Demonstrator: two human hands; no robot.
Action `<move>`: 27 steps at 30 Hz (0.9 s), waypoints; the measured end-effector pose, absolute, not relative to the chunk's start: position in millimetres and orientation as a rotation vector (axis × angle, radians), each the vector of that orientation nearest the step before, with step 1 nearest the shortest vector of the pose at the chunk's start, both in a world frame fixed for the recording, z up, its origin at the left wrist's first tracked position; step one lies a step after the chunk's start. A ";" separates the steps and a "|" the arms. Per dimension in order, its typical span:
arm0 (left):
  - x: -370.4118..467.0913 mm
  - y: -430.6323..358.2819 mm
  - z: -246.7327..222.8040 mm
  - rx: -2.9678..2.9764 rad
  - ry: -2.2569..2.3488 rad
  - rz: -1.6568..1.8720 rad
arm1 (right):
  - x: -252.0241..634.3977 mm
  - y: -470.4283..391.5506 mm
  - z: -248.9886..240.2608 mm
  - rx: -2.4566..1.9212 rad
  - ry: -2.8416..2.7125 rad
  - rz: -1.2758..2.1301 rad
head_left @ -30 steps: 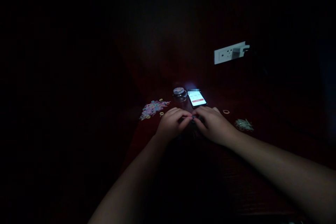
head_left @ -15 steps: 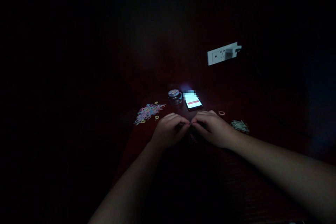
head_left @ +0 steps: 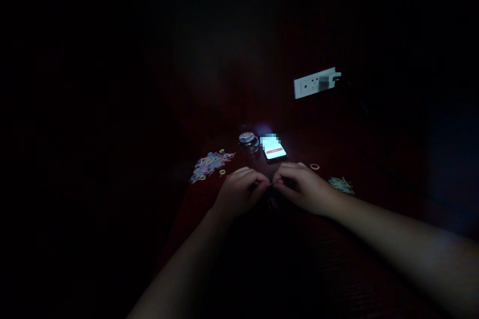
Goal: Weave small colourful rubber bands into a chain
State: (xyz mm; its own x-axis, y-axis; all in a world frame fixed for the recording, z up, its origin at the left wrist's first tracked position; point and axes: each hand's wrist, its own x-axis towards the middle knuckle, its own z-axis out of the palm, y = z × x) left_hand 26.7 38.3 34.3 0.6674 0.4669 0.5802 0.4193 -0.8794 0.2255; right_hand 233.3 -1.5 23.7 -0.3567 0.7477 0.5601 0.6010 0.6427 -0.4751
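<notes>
White-lit phone (head_left: 276,151) now lies farther from left hand (head_left: 238,192) and right hand (head_left: 305,190), both pinched, contents unclear, fingerwork apparently continuing.

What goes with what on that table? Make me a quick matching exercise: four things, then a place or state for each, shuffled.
1. phone
2. jar
3. multicoloured pile
4. pale green pile

A. farthest right of the four
B. close by the phone, on its left
C. farthest left of the four
D. screen lit

Pairs: 1-D, 2-B, 3-C, 4-A
</notes>
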 end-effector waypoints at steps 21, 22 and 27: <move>29.2 35.9 34.0 2.772 0.704 1.054 | 234.9 0.7 20.5 -1.051 -2.034 0.349; 29.2 36.1 33.6 2.774 0.701 1.056 | 235.1 0.9 20.4 -1.053 -2.034 0.346; 29.5 37.3 32.5 2.785 0.704 1.054 | 235.3 2.0 19.4 -1.064 -2.027 0.333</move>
State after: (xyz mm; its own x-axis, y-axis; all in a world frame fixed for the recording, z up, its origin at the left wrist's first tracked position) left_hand 29.5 37.3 32.5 0.6573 0.4462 0.6073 0.3903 -0.8909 0.2321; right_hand 235.3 2.0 19.4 -0.3215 0.7816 0.5346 0.5693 0.6106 -0.5504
